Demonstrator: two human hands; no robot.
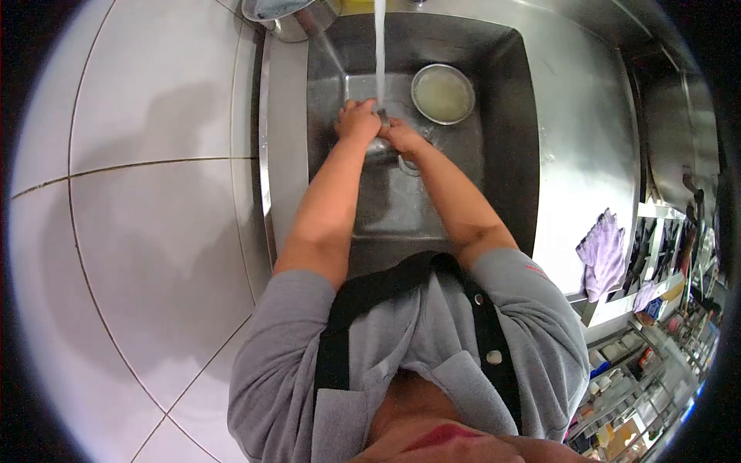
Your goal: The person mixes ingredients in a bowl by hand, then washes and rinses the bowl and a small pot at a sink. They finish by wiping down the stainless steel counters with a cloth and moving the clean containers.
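Both of my hands are low in a steel sink (502,139), under a stream of running water (380,54). My left hand (358,122) has its fingers bent over a small dark metallic object (383,119), whose kind I cannot make out. From the other side, my right hand (403,136) grips the same object between its fingers. To the right of my hands, a round metal bowl (442,94) with cloudy yellowish liquid rests on the sink floor. A light curved piece, like a handle or rim, shows partly beneath my right forearm.
A metal pot (293,19) stands at the sink's upper left corner. A steel counter (575,147) lies to the right, with a purple cloth (602,255) near its edge. White tiles (154,247) cover the left side. Shelves with assorted items appear at the lower right.
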